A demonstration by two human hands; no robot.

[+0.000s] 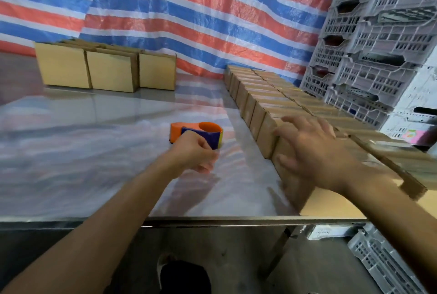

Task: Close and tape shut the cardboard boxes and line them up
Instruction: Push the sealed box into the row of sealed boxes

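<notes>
packing area: boxes (257, 95), stacked crates (369, 41)

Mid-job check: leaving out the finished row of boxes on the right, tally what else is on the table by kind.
Tape dispenser: 1
Cardboard stacks along the back: 3
Total: 4
</notes>
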